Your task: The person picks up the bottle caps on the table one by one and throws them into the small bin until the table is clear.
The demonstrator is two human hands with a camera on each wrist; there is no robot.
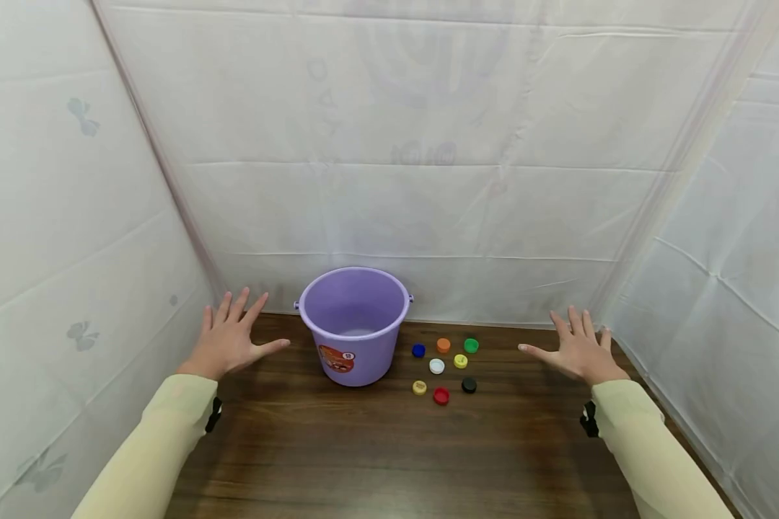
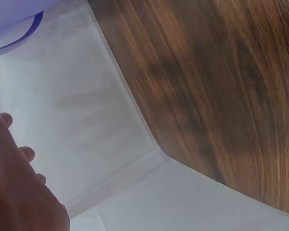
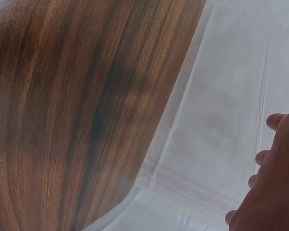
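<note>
A purple bucket (image 1: 357,360) with an orange-red sticker stands upright near the back of the wooden table. To its left, my left hand (image 1: 227,344) is spread, thumb pointing at the bucket, holding nothing. My right hand (image 1: 584,353) is spread in the same way at the right, its thumb towards several bottle caps. Among these lie a blue cap (image 1: 418,350), an orange cap (image 1: 443,345), a green cap (image 1: 471,345), a white cap (image 1: 436,366), a black cap (image 1: 469,385) and a red cap (image 1: 441,396). Two yellowish caps are with them, one a bright yellow cap (image 1: 461,361).
White sheeting (image 1: 428,209) walls the table (image 1: 363,461) at the back and both sides. In the left wrist view, part of the bucket and its purple handle (image 2: 26,36) show at the top left. Dark bands (image 1: 213,415) circle both wrists.
</note>
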